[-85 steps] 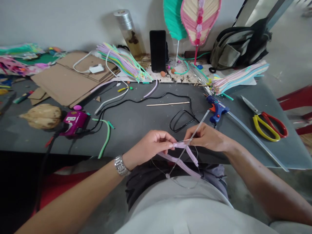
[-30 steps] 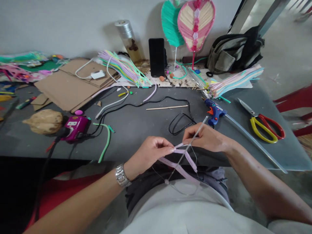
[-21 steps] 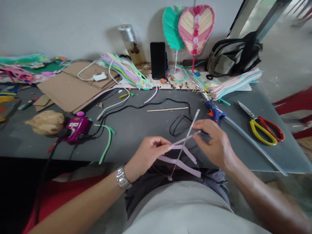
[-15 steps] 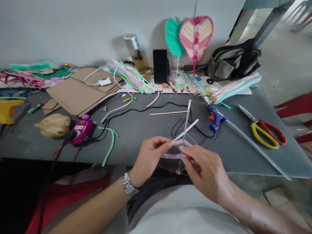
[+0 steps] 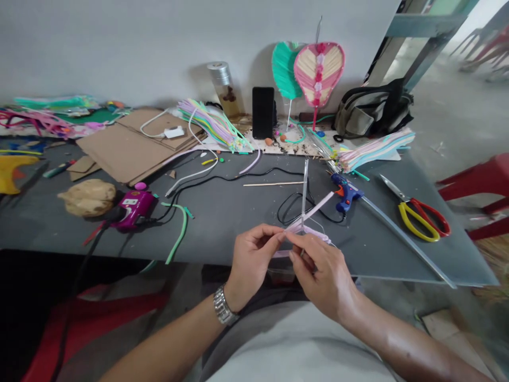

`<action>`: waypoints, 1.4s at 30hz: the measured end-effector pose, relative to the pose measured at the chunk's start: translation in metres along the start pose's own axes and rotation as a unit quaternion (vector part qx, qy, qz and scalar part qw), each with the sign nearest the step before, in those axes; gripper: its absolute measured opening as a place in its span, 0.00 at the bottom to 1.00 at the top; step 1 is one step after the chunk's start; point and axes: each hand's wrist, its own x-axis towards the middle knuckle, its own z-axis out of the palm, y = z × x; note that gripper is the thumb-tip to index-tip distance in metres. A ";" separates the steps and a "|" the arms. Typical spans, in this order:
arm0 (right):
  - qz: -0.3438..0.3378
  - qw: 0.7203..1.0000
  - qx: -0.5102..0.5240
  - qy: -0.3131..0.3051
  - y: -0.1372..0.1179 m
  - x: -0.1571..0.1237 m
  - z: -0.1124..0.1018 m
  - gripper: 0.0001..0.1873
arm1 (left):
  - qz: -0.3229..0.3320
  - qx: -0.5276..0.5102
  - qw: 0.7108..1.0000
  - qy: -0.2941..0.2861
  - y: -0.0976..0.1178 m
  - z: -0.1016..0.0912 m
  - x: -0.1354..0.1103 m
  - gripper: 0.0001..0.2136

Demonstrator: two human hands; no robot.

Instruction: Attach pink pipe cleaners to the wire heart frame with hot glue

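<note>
Near the table's front edge, my left hand (image 5: 252, 262) pinches a lilac pipe cleaner (image 5: 320, 205) between thumb and fingertips. Its free end points up and to the right. My right hand (image 5: 326, 276) meets it fingertip to fingertip, closed on the same pipe cleaner where it bends. A clear thin rod (image 5: 305, 185) stands up from behind the right fingers, with more lilac strips crossing it. The fingers hide the rod's lower part and the exact join. A thin wire loops out beside the right hand.
A blue glue gun (image 5: 347, 195) with a long glue stick lies right of my hands, and scissors (image 5: 419, 215) lie beyond it. Pipe cleaner bundles (image 5: 214, 124), a phone (image 5: 263, 114) and a pink heart-shaped fan (image 5: 319, 74) are at the back. A purple power socket (image 5: 134, 209) sits left.
My right fingers have moved left from the rod to meet my left fingertips. The pipe cleaner's free end now reaches further right. The camera view has shifted slightly.
</note>
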 end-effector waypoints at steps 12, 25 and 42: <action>-0.014 0.999 -0.009 0.040 -0.005 -0.004 -0.018 0.13 | 0.005 -0.013 1.000 0.005 0.000 0.005 -0.010 0.09; 0.360 0.817 0.449 -0.048 0.064 0.041 -0.020 0.25 | 0.160 0.058 0.985 0.032 -0.011 0.010 -0.004 0.04; 0.223 0.878 0.423 0.011 0.060 0.048 -0.020 0.19 | 0.095 0.102 0.990 -0.016 -0.005 0.008 0.006 0.10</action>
